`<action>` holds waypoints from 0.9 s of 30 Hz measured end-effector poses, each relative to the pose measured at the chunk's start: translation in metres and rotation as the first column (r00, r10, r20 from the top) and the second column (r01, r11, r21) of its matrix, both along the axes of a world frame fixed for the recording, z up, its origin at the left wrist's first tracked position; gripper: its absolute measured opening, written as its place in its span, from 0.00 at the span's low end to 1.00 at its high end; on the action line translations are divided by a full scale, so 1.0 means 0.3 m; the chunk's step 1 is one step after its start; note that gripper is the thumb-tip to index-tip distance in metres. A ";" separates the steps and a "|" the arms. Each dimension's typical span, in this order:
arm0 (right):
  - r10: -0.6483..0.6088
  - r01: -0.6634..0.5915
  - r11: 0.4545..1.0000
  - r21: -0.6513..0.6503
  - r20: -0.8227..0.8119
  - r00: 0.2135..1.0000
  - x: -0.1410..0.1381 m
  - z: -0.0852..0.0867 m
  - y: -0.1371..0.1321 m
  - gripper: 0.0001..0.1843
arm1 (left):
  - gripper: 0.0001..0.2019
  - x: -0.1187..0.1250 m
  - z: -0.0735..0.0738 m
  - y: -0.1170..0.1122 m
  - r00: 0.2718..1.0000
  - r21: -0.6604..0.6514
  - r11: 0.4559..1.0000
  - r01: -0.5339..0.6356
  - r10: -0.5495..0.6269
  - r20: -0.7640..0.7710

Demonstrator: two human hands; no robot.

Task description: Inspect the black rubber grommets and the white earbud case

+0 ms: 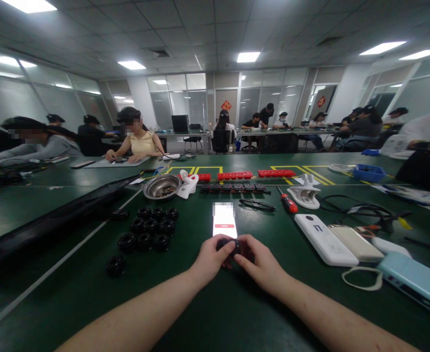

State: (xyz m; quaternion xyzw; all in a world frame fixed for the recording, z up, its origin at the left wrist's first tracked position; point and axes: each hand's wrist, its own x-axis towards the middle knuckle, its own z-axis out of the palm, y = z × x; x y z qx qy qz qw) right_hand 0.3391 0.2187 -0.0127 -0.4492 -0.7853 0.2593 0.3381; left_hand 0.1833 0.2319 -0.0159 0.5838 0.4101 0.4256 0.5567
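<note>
My left fingers (226,250) and my right fingers (244,263) are both closed on a small black part (236,248). It is in front of me, by the near end of a lit phone (225,222) on the green tabletop (185,308). To the left, black round pieces (150,225) sit in rows near a shiny metal bowl (151,185). A red and black screwdriver (288,202) lies to the right.

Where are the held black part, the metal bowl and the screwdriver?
Black part (221,243): head view, its left portion.
Metal bowl (155,185): head view, its inner wall.
Screwdriver (289,203): head view, its handle.
</note>
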 end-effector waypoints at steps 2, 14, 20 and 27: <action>-0.025 0.025 1.000 0.005 -0.001 1.000 0.002 0.002 -0.003 0.12 | 0.17 0.001 0.006 -0.002 1.000 0.003 1.000 -0.010 0.010 0.000; -0.027 0.027 1.000 -0.002 -0.001 1.000 0.003 -0.003 0.010 0.09 | 0.17 0.003 -0.016 0.011 1.000 -0.006 1.000 -0.004 0.004 -0.009; -0.070 0.070 0.998 -0.002 0.032 0.997 0.005 -0.001 0.012 0.14 | 0.15 0.000 -0.002 -0.005 1.000 0.027 1.000 0.007 -0.007 -0.007; -0.030 0.030 0.999 0.030 0.012 0.999 0.003 -0.007 0.014 0.09 | 0.17 0.005 -0.018 0.016 0.999 -0.031 0.999 -0.016 0.017 0.027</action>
